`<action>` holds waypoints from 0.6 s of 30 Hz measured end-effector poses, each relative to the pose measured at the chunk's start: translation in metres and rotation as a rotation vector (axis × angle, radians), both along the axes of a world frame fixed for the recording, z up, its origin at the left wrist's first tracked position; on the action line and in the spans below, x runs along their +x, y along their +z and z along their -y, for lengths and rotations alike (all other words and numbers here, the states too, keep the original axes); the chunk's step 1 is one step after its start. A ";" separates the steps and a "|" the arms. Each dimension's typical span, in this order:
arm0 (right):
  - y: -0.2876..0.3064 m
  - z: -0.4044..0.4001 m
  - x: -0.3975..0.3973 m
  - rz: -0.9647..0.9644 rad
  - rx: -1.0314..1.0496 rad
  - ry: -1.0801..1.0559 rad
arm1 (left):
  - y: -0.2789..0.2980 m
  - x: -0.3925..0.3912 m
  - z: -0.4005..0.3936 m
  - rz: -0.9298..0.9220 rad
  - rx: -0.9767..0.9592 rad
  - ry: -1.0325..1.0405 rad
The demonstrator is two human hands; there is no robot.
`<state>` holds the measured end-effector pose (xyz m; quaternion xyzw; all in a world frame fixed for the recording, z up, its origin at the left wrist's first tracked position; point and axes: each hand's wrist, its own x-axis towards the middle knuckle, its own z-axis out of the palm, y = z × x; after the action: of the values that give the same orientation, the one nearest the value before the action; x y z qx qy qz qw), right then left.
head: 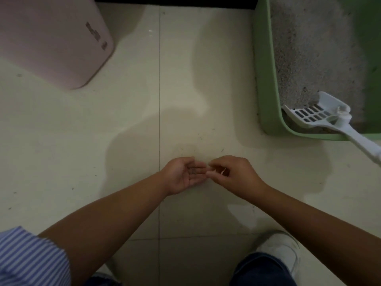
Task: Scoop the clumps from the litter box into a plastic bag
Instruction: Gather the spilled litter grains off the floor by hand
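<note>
A green litter box (266, 79) with grey litter (309, 58) stands at the upper right. A white slotted scoop (321, 116) rests in its near corner, its handle sticking out over the rim to the right. Low over the floor, my left hand (183, 175) is cupped palm up with a few dark litter grains (193, 171) in it. My right hand (233, 173) is just beside it, fingertips pinched together at the edge of the left palm; what they pinch is too small to tell. No plastic bag is in view.
A pink rounded bin (51, 42) stands at the upper left. The cream tiled floor (123, 131) has scattered dark specks near my hands. My white shoe (282, 250) and blue trouser knee are at the bottom right.
</note>
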<state>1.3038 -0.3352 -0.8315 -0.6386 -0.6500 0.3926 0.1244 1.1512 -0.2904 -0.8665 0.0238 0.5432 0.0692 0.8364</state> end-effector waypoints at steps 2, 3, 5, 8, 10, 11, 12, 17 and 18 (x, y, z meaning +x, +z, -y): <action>-0.002 0.000 0.004 0.052 0.004 -0.010 | 0.002 0.001 0.001 0.009 -0.010 -0.033; -0.007 -0.001 0.012 0.097 0.022 -0.058 | 0.003 0.001 0.000 0.007 -0.020 -0.047; -0.020 0.000 0.032 0.211 0.056 -0.131 | 0.003 -0.002 0.000 0.004 -0.045 -0.062; -0.038 0.007 0.050 0.387 -0.007 -0.108 | 0.003 -0.008 -0.001 0.000 -0.069 -0.059; -0.042 0.014 0.051 0.436 -0.027 -0.043 | 0.002 -0.011 -0.002 -0.008 -0.065 -0.058; -0.043 0.017 0.050 0.435 -0.020 -0.021 | 0.002 -0.013 -0.003 -0.009 -0.064 -0.056; -0.045 0.020 0.049 0.423 -0.004 -0.011 | 0.002 -0.014 -0.003 -0.010 -0.063 -0.052; -0.047 0.021 0.047 0.419 0.112 0.079 | 0.002 -0.017 -0.007 -0.013 -0.057 -0.035; -0.047 0.020 0.048 0.424 0.111 0.104 | 0.002 -0.017 -0.007 -0.015 -0.058 -0.031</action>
<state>1.3516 -0.3550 -0.8787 -0.6648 -0.7142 0.2190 -0.0005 1.1344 -0.2837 -0.8648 0.0085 0.5508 0.0404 0.8336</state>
